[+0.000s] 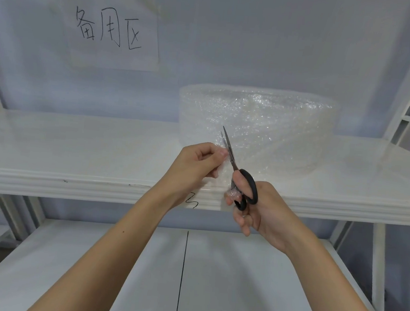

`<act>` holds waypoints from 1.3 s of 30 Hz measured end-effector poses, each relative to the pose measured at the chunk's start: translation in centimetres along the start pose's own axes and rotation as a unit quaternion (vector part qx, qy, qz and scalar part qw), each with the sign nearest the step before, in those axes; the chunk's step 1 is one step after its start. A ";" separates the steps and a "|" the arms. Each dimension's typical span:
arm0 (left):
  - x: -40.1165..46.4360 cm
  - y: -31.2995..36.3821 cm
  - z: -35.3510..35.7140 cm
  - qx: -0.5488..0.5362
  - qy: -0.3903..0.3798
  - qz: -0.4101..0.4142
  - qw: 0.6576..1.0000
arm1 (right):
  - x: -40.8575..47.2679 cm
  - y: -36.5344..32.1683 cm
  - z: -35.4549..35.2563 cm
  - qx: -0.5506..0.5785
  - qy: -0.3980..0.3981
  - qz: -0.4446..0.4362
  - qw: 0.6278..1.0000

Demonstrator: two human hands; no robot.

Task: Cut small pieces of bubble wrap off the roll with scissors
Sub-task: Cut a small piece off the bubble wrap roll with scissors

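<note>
The right hand [256, 209] has its grip closed through the black handles of the scissors [240, 180]: the thumb sits in the upper loop, fingers curl through the lower one, and a little crumpled wrap shows against those fingers. The blades are nearly together, pointing up and slightly left, with the tip lying over the front of the bubble wrap roll [256, 125]. The left hand [193, 166] pinches the loose end of bubble wrap [224, 167] between thumb and curled fingers, just left of the blades, so the sheet hangs between the two hands at the shelf's front edge.

The roll stands on its flat end on the white upper shelf [75, 149], right of centre and close to the wall, with its free end drawn forward toward the hands.

A sheet of paper [113, 30] taped to the wall above the shelf, to the left, carries three handwritten characters, 备用区. A small black squiggle is marked on the shelf's front edge between the wrists, and a thin black line runs down the lower shelf [237, 282].

Both forearms reach up and forward from below, bare, converging at the shelf edge; the left wrist is bent inward, the right wrist tilted so the scissors stand nearly upright.
</note>
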State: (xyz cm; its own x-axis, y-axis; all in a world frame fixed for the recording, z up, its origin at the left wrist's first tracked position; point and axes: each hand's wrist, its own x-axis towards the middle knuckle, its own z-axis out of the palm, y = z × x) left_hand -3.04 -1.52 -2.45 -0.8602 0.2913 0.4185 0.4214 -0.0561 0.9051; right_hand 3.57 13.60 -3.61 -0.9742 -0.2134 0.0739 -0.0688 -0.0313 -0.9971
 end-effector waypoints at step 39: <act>0.2 -0.9 -0.3 0.033 -0.031 -0.003 0.999 | 1.6 -2.2 0.2 -0.014 0.001 0.001 1.000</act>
State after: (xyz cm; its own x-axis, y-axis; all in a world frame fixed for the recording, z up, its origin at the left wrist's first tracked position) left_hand -3.67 -1.74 -3.13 -0.8443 0.3510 0.4049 0.4356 0.0095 0.9001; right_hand 2.24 13.12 -1.34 -0.9749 -0.2110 0.0712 -0.0723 -0.0029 -0.9974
